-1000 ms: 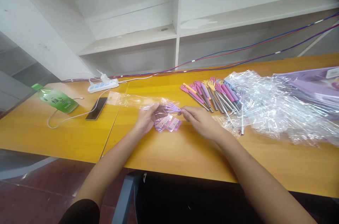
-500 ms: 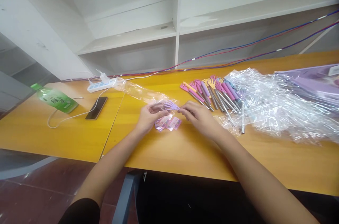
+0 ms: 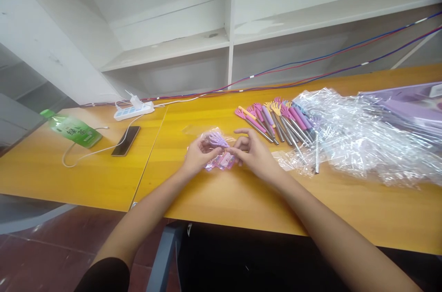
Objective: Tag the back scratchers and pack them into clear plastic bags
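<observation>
A purple hand-shaped piece (image 3: 217, 139) with clear plastic film around it is between my two hands, above the yellow table. My left hand (image 3: 199, 154) pinches it from the left side. The thumb and fingertips of my right hand (image 3: 251, 150) meet at its narrow right end, with the other fingers curled. Beneath them, small pink printed cards (image 3: 226, 160) lie on the table, partly hidden by the hands. Right of my hands is a pile of back scratchers (image 3: 272, 119) with pink, yellow and purple heads and metal rods.
Clear plastic bags (image 3: 362, 144) are heaped on the right, beside purple packaging (image 3: 400, 103). A green bottle (image 3: 74, 130), a phone (image 3: 126, 141) and a white power strip (image 3: 134, 110) are on the left. Cables run along the back beneath white shelves (image 3: 172, 55).
The long clear film that stretched left toward the power strip is now drawn in around the purple piece. My right hand has shifted slightly left and its fingers have curled differently.
</observation>
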The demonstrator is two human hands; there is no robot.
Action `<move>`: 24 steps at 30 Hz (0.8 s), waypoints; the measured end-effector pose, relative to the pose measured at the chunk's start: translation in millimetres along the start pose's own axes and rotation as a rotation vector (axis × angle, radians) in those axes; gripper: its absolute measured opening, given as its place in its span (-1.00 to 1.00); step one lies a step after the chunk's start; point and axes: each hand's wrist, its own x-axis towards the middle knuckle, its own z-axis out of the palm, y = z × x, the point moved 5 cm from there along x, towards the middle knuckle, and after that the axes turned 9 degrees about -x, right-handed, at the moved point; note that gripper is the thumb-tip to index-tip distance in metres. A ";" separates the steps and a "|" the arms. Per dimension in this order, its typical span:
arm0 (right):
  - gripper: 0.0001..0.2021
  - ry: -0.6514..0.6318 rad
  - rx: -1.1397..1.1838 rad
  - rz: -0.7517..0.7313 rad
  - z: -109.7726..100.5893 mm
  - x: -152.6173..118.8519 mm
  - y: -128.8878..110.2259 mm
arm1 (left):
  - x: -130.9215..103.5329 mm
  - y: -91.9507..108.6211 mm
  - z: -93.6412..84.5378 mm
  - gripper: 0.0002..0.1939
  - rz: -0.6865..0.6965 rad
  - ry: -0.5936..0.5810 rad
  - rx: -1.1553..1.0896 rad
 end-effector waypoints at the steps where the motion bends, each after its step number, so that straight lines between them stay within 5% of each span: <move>1: -0.33 -0.007 0.029 0.012 1.0 0.2 0.6 | -1.0 -0.5 0.6 -0.53 0.000 -0.009 -0.005; 5: -0.35 -0.054 0.069 0.009 5.8 -1.3 -0.1 | -4.5 -3.8 2.9 -0.60 0.000 0.001 -0.046; 14: -0.69 -0.167 -0.205 -0.025 0.4 -3.9 -11.5 | 8.6 17.8 -25.9 -0.58 0.211 0.315 -0.162; 19: -0.73 -0.045 -0.301 -0.086 -9.1 0.1 -13.3 | 16.0 25.5 -33.2 -0.52 0.204 0.265 -0.103; 24: -0.76 -0.001 -0.373 -0.134 -7.2 -0.8 -14.7 | 12.1 8.7 -23.6 -0.50 0.124 0.189 -0.092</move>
